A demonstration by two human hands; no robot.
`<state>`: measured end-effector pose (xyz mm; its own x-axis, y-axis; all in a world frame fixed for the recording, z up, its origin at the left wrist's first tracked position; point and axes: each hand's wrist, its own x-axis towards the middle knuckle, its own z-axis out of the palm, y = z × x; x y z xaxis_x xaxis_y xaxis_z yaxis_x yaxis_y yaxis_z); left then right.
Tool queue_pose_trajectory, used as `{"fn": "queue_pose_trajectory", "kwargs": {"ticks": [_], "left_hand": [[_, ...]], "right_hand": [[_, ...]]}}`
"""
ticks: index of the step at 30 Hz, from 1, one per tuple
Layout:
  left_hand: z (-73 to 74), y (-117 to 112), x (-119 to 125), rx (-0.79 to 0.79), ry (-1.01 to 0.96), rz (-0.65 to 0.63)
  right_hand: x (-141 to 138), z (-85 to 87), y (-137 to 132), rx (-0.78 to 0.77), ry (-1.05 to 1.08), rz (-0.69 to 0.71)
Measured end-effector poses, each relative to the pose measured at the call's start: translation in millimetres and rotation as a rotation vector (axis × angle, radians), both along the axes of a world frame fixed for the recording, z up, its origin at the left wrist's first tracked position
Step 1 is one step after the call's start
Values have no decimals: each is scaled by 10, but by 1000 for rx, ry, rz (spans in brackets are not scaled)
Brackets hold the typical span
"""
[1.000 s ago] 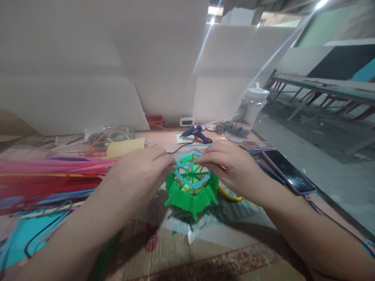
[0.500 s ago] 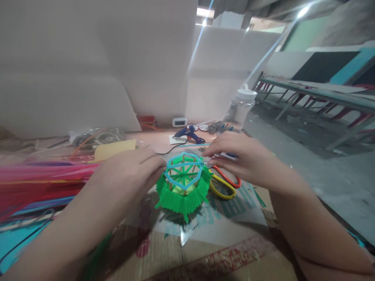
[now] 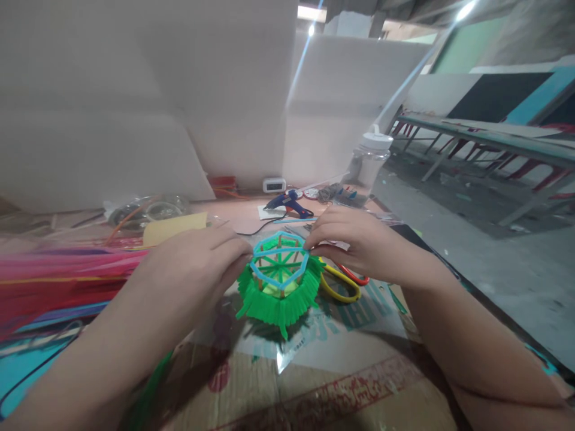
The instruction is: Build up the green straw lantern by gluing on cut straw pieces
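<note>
Between my hands, on the cardboard, stands a small craft piece with a green fuzzy fringe (image 3: 281, 308), short brown posts and green spokes inside. A light-blue pipe-cleaner ring (image 3: 295, 280) tops the posts, and a blue pipe-cleaner strip (image 3: 282, 252) crosses it from side to side. My left hand (image 3: 193, 260) is closed at the strip's left end, its fingertips partly hidden. At the right end, thumb and finger of my right hand (image 3: 353, 236) pinch the strip against the ring's edge. Scissors (image 3: 340, 290) with yellow and red handles lie beside the fringe, partly under my right hand.
A blue glue gun (image 3: 291, 203) rests behind the piece, near a small white clock (image 3: 274, 185). To the right of it stands a clear bottle (image 3: 371, 158) with a white lid. Pink and red pipe cleaners (image 3: 58, 275) are heaped at the left. White panels (image 3: 242, 90) rise behind.
My right hand has moved left and in, from just off the ring to touching the strip's right end. My left hand stays at the left end.
</note>
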<state>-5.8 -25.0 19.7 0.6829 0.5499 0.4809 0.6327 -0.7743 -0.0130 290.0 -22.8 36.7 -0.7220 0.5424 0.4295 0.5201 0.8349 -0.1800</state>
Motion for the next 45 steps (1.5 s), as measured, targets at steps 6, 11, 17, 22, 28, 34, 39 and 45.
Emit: {"fn": "queue_pose_trajectory", "kwargs": {"ticks": [6,11,17,22,28,34,39,45], "left_hand": [[7,0,3,67,98,52],[5,4,-1,104,114,35],[43,22,34,141,102,12],[67,27,69,228,41,4],[99,-10,95,335,-34,22],[131,-71,96,328,-66,8],[119,-97,105,330,-121,-88],[52,-9,105,294,-189,-64]], "right_hand": [[6,3,10,-4,-26,7],[8,5,4,-33,10,0],[-101,-27,-25,-7,52,-58],[-223,-75,-53,-11,142,-134],[-258,-40,-115,-41,255,-80],[-291,-13,-183,104,252,-130],[-425,-36,-165,297,204,-174],[-581,-47,-50,340,216,-148]]}}
